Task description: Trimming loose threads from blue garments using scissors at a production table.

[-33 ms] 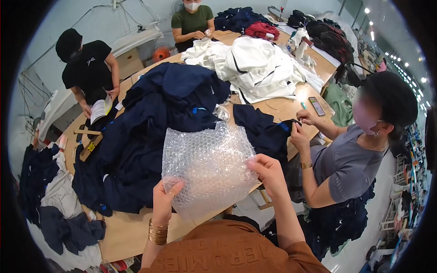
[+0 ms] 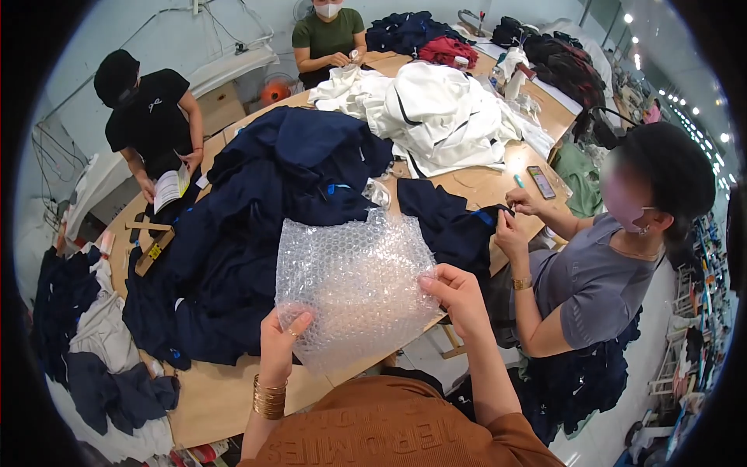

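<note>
A clear sheet of bubble wrap (image 2: 354, 272) is stretched between my two hands, above the near edge of the table. My left hand (image 2: 280, 336) pinches its lower left side, the thumb lying over the plastic. At its right edge, my right hand (image 2: 457, 300) grips the wrap between thumb and fingers. Beyond the wrap lies a large heap of navy garments (image 2: 249, 187), partly covered by the plastic. To its right, another navy garment (image 2: 440, 206) reaches to the hands of a co-worker (image 2: 591, 265).
A wooden table (image 2: 226, 397) carries white garments (image 2: 443, 117) at the back and a phone (image 2: 541, 182) at right. A wooden tool (image 2: 156, 247) lies at left. Co-workers stand at the left (image 2: 152, 117) and far side (image 2: 331, 39). More dark clothing (image 2: 572, 381) hangs below right.
</note>
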A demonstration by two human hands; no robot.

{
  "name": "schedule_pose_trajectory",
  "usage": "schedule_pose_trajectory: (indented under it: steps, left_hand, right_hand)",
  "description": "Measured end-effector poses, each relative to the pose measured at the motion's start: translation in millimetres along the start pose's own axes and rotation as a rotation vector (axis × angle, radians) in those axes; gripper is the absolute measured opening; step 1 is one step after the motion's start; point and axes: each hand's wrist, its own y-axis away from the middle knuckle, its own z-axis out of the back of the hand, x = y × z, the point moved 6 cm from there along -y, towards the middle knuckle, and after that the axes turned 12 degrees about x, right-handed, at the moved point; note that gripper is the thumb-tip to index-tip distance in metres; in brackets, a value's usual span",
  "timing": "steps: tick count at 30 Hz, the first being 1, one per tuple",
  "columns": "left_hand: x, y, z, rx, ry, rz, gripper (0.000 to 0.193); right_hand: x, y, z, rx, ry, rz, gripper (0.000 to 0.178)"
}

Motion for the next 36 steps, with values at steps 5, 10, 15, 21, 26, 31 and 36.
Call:
schedule_pose_trajectory:
  steps: [5,10,15,21,26,31,36]
  left_hand:
    - [3.3,-7.3,-4.7,0.056,-0.133,0.021,0.03]
    - [-51.1,0.6,-11.0,-0.265,-0.806,-0.381,0.045]
    - [-74.7,-15.3,-103.4,0.389,-1.188,-0.417,0.045]
    - [-31.7,-19.3,-88.6,0.659,-1.328,-0.151,0.021]
    - [-34.3,-19.8,-90.5,0.559,-1.277,-0.226,0.009]
    - [-33.8,-17.5,-86.6,0.571,-1.222,-0.199,0.01]
    - [-29.7,-11.8,-81.6,0.545,-1.195,-0.179,0.012]
  right_hand:
    - [2.2,-10.2,9.8,0.122,0.093,0.044,0.007]
    - [6.5,-16.7,-6.9,0.251,0.467,0.06,0.008]
    - [-14.3,-6.9,-56.1,0.63,1.129,0.229,0.012]
    - [-16.7,4.1,-60.9,0.651,1.156,0.207,0.014]
    - [-20.1,9.5,-56.3,0.594,1.099,0.366,0.014]
    - [-19.4,8.5,-59.3,0.574,1.038,0.449,0.013]
    - [-26.6,8.8,-61.5,0.58,1.04,0.486,0.012]
